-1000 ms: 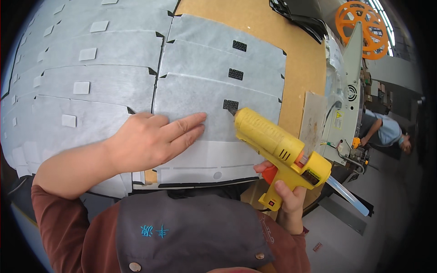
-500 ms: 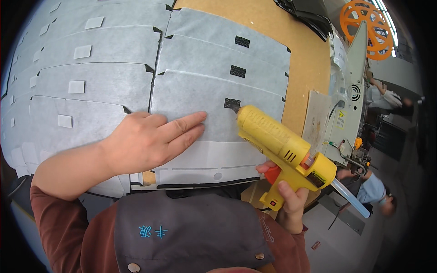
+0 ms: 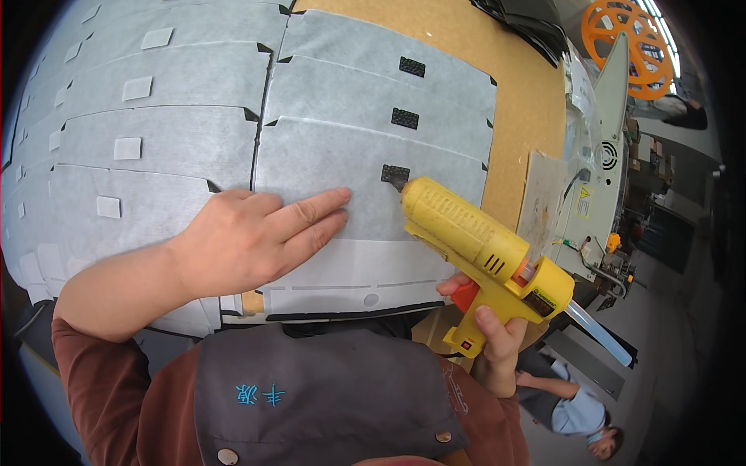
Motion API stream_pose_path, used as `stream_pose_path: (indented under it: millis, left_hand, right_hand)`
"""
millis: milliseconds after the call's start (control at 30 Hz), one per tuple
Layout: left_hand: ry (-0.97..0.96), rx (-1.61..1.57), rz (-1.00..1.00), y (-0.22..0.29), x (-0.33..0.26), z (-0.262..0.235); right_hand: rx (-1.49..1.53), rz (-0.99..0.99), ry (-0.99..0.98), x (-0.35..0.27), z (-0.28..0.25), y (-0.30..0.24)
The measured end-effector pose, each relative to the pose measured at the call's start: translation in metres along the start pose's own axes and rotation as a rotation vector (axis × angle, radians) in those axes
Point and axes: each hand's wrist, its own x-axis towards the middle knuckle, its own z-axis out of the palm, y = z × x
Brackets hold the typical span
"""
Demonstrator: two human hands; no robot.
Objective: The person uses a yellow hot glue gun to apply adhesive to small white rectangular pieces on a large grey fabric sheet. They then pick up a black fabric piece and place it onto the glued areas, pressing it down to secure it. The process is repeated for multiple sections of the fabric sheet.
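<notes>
Pointing at black patch (image 3: 395, 175): glue gun (image 3: 482, 248) in right hand (image 3: 489, 342).

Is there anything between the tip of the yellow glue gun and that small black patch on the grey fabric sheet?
Nothing visible. The yellow glue gun, held in the right hand, has its tip right at the small black patch on the grey fabric sheet. The left hand lies flat on the sheet to the left, clear of the patch.

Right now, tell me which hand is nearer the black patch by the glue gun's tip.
Left. The left hand lies flat beside the black patch, fingertips just short of it; the right hand grips the glue gun lower down.
</notes>
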Motion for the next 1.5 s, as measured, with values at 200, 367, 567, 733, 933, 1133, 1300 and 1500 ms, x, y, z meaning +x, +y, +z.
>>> stream_pose_path:
  millis: [200,367,567,733,933,1133,1300,1500]
  left_hand:
    - [0.004,-0.009,-0.006,0.000,0.000,0.001]
    - [0.001,-0.006,-0.004,0.000,0.000,0.001]
    - [0.009,0.009,0.013,-0.001,0.000,0.002]
    - [0.003,0.002,-0.002,0.000,0.000,0.002]
    - [-0.002,-0.004,-0.004,0.000,0.000,0.002]
    - [0.005,0.004,-0.002,0.000,0.000,0.002]
    - [0.016,0.019,0.005,-0.001,0.000,0.004]
    - [-0.015,0.003,-0.009,0.001,0.001,0.001]
  right_hand:
    - [-0.030,-0.022,-0.002,0.000,-0.003,0.002]
    - [0.001,0.003,0.034,0.002,0.004,-0.001]
    - [0.000,0.004,0.025,0.001,-0.003,0.003]
    - [0.004,0.000,0.029,0.003,-0.001,0.002]
    - [-0.005,-0.004,0.014,0.008,-0.002,0.003]
    - [0.010,-0.004,0.041,0.008,-0.002,0.005]
    - [0.010,0.015,0.041,0.008,-0.002,0.004]
    - [0.049,-0.025,0.089,0.004,-0.005,0.009]
